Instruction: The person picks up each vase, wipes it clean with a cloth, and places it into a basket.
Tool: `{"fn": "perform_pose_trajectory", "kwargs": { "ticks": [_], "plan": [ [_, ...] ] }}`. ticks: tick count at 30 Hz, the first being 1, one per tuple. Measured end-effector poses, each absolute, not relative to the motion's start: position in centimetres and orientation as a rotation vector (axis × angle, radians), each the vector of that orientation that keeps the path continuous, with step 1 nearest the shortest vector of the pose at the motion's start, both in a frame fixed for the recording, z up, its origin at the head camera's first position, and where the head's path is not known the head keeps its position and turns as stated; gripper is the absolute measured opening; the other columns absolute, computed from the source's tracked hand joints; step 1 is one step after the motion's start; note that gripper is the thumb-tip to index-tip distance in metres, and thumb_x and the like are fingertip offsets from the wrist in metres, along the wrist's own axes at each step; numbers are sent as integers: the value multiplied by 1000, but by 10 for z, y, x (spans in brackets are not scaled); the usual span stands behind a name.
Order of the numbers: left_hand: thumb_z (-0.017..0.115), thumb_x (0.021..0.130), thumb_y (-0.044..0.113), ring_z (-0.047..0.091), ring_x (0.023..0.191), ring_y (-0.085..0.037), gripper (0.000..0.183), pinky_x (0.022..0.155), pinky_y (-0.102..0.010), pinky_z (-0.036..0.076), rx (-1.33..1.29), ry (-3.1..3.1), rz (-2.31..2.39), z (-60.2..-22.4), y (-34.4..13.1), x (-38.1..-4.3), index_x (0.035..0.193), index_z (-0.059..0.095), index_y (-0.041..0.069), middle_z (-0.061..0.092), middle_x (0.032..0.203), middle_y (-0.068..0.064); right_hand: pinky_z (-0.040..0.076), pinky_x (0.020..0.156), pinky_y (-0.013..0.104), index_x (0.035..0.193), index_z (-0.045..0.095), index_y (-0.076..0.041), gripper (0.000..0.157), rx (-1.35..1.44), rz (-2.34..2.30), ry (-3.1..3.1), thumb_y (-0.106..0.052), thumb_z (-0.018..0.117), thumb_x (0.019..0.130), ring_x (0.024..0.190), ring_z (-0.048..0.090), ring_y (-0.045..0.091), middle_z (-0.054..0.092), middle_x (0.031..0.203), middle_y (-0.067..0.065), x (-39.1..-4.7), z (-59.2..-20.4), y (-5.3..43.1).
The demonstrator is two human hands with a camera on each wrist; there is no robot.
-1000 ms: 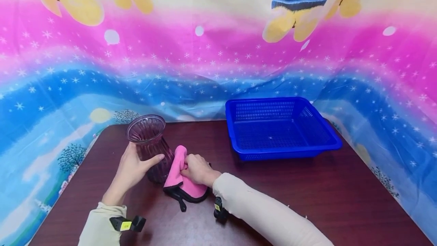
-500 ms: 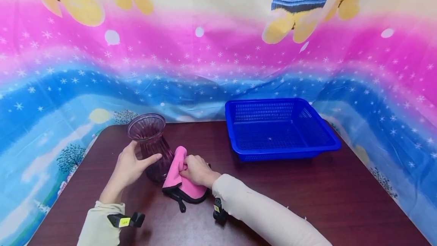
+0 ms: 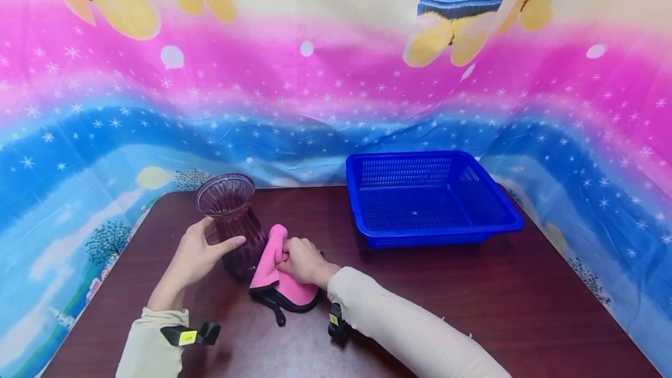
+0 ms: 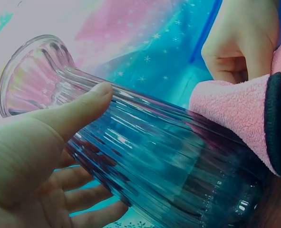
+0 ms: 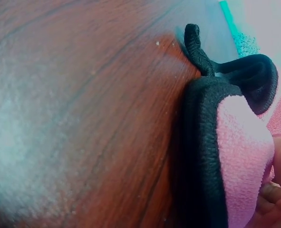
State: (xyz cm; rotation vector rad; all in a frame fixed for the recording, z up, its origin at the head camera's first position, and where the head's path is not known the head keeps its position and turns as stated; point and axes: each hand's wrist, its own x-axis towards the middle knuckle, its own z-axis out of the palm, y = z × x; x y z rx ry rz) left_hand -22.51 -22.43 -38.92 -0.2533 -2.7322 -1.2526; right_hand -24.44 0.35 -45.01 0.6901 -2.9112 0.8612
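Observation:
A purple ribbed glass vase point(image 3: 242, 244) with a flared rim stands on the table, on the left in the head view. My left hand point(image 3: 195, 255) is around its side, with the thumb on the glass in the left wrist view and the other fingers along the opposite side. A pink cleaning cloth point(image 3: 299, 290) with black edging and a hanging loop is bunched in my right hand point(image 3: 303, 260), which grips it against the vase's lower right side. In the right wrist view only part of the cloth point(image 5: 245, 156) and a few fingers show.
A blue perforated plastic basket point(image 3: 436, 232) sits at the back right of the dark wooden table point(image 3: 451, 302). Behind the table hangs a printed cloth backdrop point(image 3: 325, 92). Black cameras are strapped to both wrists.
My left hand has shifted slightly left, its thumb sliding a little toward the vase's near left side. The vase, the cloth and my right hand have barely moved.

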Motion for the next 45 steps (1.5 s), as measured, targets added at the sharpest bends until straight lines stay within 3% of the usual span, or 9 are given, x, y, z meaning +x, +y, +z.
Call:
{"fn": "perform_pose_trajectory", "kwargs": {
  "ticks": [8, 15, 26, 33, 39, 45],
  "plan": [
    [77, 89, 37, 58, 127, -46, 69, 103, -60, 49, -260, -2750, -1251, -393, -227, -228, 140, 52, -3, 61, 136, -31, 28, 50, 18, 59, 46, -20, 41, 680, 914, -2929, -19, 78, 85, 57, 37, 8, 30, 55, -10, -245, -452, 5],
    [76, 91, 29, 61, 125, -44, 65, 103, -56, 51, -359, -2724, -1309, -395, -229, -228, 141, 50, -4, 61, 135, -30, 23, 50, 19, 59, 38, -19, 47, 692, 985, -2920, -17, 77, 86, 55, 30, 8, 25, 56, -10, -245, -453, 7],
    [75, 92, 31, 56, 131, -46, 70, 104, -59, 50, -360, -2758, -1283, -392, -229, -227, 144, 45, -3, 56, 141, -31, 25, 50, 17, 63, 52, -14, 32, 740, 1079, -2858, -13, 76, 84, 56, 35, 6, 32, 56, -10, -247, -452, 11],
    [74, 93, 32, 55, 131, -48, 72, 104, -59, 50, -369, -2771, -1240, -391, -229, -227, 146, 42, -5, 53, 143, -34, 25, 49, 16, 63, 51, -14, 34, 703, 1107, -2819, -15, 75, 86, 55, 35, 5, 32, 57, -11, -249, -452, 10],
    [73, 93, 32, 54, 131, -49, 72, 103, -58, 50, -377, -2771, -1237, -393, -229, -227, 146, 42, -4, 52, 144, -34, 28, 53, 16, 85, 71, -11, 5, 686, 1155, -2735, -13, 73, 89, 61, 39, 7, 39, 64, -8, -250, -445, 6],
    [73, 93, 32, 54, 132, -49, 72, 104, -58, 50, -369, -2778, -1247, -395, -231, -227, 145, 41, -6, 51, 144, -36, 32, 58, 16, 90, 73, -8, 5, 724, 1189, -2663, -12, 74, 89, 67, 45, 9, 45, 67, -6, -251, -430, 3]
  ]
}}
